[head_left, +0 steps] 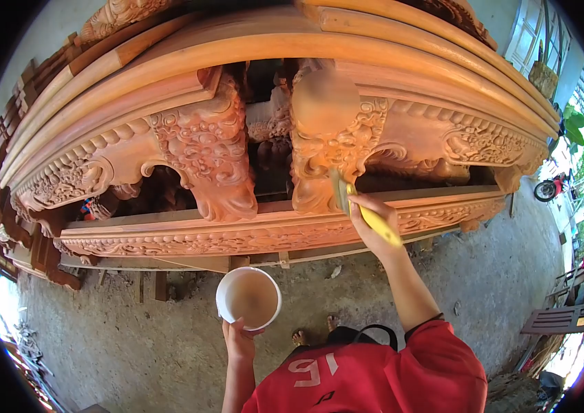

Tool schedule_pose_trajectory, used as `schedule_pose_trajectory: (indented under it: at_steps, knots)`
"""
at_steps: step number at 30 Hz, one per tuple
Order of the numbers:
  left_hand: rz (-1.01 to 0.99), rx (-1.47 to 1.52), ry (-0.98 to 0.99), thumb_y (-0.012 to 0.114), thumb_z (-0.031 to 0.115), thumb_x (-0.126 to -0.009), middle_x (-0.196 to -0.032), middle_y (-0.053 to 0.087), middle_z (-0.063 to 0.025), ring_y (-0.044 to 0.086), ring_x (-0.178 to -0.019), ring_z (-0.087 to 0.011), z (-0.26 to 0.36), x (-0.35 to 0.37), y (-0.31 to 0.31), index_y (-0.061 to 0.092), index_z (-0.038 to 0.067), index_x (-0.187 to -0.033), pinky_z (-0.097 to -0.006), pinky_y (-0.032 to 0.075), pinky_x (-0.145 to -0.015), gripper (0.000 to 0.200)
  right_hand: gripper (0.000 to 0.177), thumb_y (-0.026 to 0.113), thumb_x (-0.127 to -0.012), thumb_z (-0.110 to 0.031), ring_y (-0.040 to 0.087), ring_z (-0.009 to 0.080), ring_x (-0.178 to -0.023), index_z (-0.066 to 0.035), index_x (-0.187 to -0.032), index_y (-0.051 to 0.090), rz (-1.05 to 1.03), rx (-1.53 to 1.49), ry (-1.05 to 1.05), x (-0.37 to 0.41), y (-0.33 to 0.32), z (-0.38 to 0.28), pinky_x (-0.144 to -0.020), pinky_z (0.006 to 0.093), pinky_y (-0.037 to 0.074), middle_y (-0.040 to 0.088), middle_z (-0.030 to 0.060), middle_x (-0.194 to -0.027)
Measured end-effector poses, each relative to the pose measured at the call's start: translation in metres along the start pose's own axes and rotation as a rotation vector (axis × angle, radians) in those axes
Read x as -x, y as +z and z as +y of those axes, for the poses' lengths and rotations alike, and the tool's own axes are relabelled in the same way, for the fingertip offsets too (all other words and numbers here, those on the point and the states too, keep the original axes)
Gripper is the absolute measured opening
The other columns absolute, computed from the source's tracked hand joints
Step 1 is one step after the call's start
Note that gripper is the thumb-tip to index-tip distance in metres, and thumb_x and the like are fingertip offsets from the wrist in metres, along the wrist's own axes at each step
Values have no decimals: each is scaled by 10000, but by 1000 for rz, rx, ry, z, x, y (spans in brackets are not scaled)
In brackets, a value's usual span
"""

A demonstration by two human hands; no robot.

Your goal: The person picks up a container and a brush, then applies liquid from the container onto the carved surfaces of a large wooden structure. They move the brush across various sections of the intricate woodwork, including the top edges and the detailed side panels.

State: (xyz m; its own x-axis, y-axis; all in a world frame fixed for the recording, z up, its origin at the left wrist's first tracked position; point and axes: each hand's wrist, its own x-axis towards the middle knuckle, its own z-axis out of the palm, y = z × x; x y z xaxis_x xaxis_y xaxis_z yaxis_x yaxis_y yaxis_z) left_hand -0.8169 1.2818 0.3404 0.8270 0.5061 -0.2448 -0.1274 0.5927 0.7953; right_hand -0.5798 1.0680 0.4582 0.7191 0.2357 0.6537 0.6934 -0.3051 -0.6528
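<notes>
A yellow-handled paintbrush [377, 224] is gripped in my right hand [374, 221], its bristles against the carved wooden leg [333, 155] of a large piece of furniture. That leg looks wet and more orange than the paler carved leg [209, 158] to its left. My left hand [238, 339] holds a white bucket [221, 294] by its rim, below the furniture's front. Cloudy brownish liquid [254, 299] shows inside the bucket.
A long carved rail [257, 235] runs low across the front of the furniture. Further carved wooden parts [3, 199] are stacked at the left. Concrete floor [147, 337] lies below, and a red motorbike [552, 187] stands outside at the right.
</notes>
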Motion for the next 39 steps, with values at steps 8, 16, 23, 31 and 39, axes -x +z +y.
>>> schedule_pose_trajectory:
  at_steps: [8,16,23,31,39]
  knots:
    - [79,-34,14,502,268,-724,-1014,558,-110,614,-767,-212,-3,10,17,382,46,-1181,-290,543,-482,521,218,564,-791,-58,613,161,-816,4,-1000,566,423,155,-582,-57,-64,-17,-569,216,521,530,243,-1070]
    - [220,81,46,443,317,-753,-986,577,-82,610,-745,-197,-20,13,67,416,75,-1146,-284,507,-440,463,393,553,-741,2,619,180,-584,26,-1129,500,50,90,-447,-37,-50,31,-502,240,482,608,199,-925]
    - [206,162,111,434,287,-763,-981,570,-97,601,-789,-211,-28,8,104,410,43,-1144,-337,527,-502,454,358,536,-750,28,586,142,-596,42,-1107,515,226,-55,-570,-90,-80,16,-556,244,481,611,212,-875]
    - [280,149,161,458,269,-742,-994,563,-113,604,-798,-215,-47,12,128,412,33,-1141,-313,535,-477,466,256,563,-770,-33,610,157,-666,18,-1019,587,-25,-188,-94,-71,-119,27,-596,232,485,633,165,-848]
    - [290,106,202,459,285,-736,-1024,542,-110,593,-823,-214,-45,16,151,400,41,-1152,-311,531,-475,485,358,447,-874,-134,527,256,-998,93,-1150,447,799,326,-73,-93,-217,91,-854,311,406,501,226,-1135]
